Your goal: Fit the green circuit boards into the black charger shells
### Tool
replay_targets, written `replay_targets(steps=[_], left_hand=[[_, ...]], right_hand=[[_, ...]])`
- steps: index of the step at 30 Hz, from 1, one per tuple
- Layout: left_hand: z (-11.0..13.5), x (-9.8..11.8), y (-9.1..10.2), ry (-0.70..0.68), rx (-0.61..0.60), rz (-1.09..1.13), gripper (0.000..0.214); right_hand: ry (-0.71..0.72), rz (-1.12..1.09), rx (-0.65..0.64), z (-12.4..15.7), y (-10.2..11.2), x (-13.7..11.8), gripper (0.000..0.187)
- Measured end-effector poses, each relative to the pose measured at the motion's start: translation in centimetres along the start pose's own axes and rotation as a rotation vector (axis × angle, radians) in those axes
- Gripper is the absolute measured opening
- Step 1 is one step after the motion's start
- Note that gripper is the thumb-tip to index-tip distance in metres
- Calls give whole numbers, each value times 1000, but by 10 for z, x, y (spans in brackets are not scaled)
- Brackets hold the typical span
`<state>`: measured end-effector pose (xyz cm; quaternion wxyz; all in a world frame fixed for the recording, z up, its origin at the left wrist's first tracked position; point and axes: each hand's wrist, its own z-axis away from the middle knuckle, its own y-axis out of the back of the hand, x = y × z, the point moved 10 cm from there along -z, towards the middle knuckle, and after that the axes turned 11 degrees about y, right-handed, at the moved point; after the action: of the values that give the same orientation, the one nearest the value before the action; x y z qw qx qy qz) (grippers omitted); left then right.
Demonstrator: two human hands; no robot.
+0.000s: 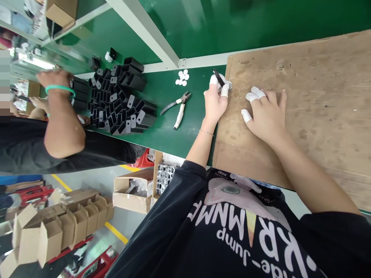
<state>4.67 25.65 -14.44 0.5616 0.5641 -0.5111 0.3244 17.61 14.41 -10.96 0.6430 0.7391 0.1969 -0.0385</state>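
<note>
My left hand [215, 103], white cots on some fingertips, is closed on a slim black piece [218, 77] at the left edge of a wooden board [315, 112]. Its exact kind does not show. Something whitish by those fingertips cannot be made out. Over the board, my right hand [268, 117] has its fingers apart and holds nothing; three of its fingertips wear white cots. Left of my left hand, a pair of cutting pliers [182, 104] lies with handles spread, one wrapped in white. Several small white discs [182, 76] lie above the pliers.
Several black rectangular tubes [121, 100] are stacked on the green bench [171, 137] at left. A co-worker's arm [63, 123] with a green wristband reaches beside them. A pale metal post [150, 31] rises behind. Cardboard boxes [133, 200] stand below the bench.
</note>
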Motion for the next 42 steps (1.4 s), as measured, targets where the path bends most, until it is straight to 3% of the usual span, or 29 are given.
replay_targets(steps=[9, 16, 22, 30, 42], left_hand=[[1, -3, 16, -49, 121, 47, 45], [0, -4, 4, -39, 37, 31, 47], [-4, -6, -3, -62, 23, -142, 42], [-3, -10, 9, -46, 85, -42, 38], [4, -2, -1, -87, 45, -165, 37]], right_hand=[[-3, -29, 6, 0, 1, 1, 48], [-4, -4, -10, 0, 0, 1, 48], [3, -4, -4, 0, 0, 0, 49], [-5, -8, -11, -1, 1, 1, 47], [15, -3, 11, 0, 1, -1, 50]])
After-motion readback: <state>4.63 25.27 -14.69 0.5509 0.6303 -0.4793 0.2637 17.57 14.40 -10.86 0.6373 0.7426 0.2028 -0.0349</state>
